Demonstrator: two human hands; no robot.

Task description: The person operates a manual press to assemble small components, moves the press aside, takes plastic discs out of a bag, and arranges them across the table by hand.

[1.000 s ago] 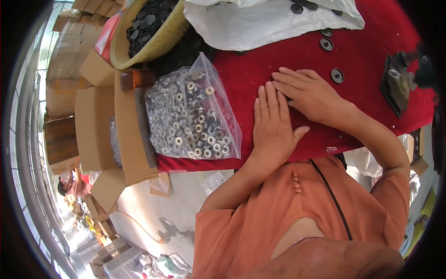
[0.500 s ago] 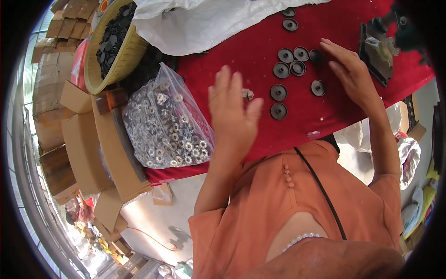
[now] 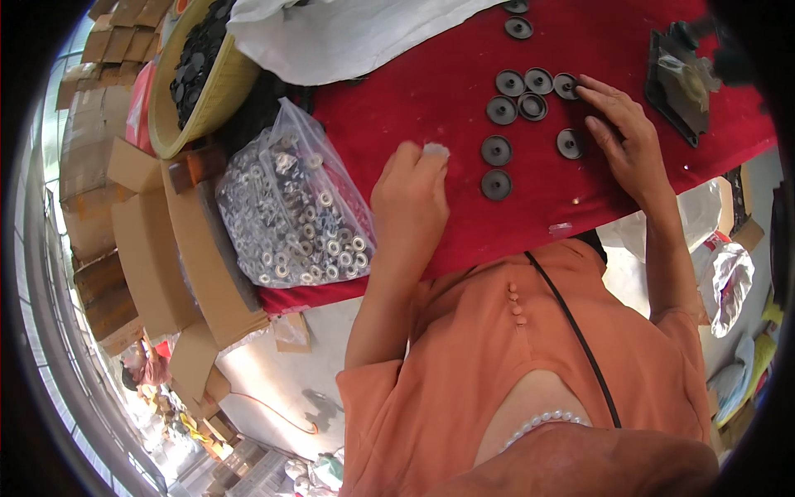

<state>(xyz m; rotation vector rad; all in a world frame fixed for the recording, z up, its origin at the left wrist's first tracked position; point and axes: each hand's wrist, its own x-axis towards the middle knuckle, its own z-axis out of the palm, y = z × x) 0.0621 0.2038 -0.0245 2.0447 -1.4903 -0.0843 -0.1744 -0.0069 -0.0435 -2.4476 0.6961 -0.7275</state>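
Note:
Over the red tabletop, my left hand (image 3: 410,195) is closed with its fingers curled down. A small whitish-grey piece (image 3: 436,150) sticks out at its fingertips, its kind too unclear to tell. My right hand (image 3: 627,137) is open, fingers stretched, the fingertips at the edge of a round black disc (image 3: 566,86) with a raised hub. Just left of that disc, several like it form a cluster around another black disc (image 3: 532,106). Two more lie in a line below the cluster, and a single disc (image 3: 570,143) rests near my right thumb.
Left of my left hand lies a clear plastic bag (image 3: 286,199) of metal ring bearings. Beyond it stand an open cardboard box (image 3: 219,265) and a yellow basket (image 3: 244,87) of black parts. A white sack (image 3: 356,37) covers the far edge; a dark metal device (image 3: 679,91) stands right.
My left hand has gone from spread fingers to curled ones at the small whitish-grey piece. The right fingertips have come to the edge of the nearest upper disc. The view has shifted slightly.

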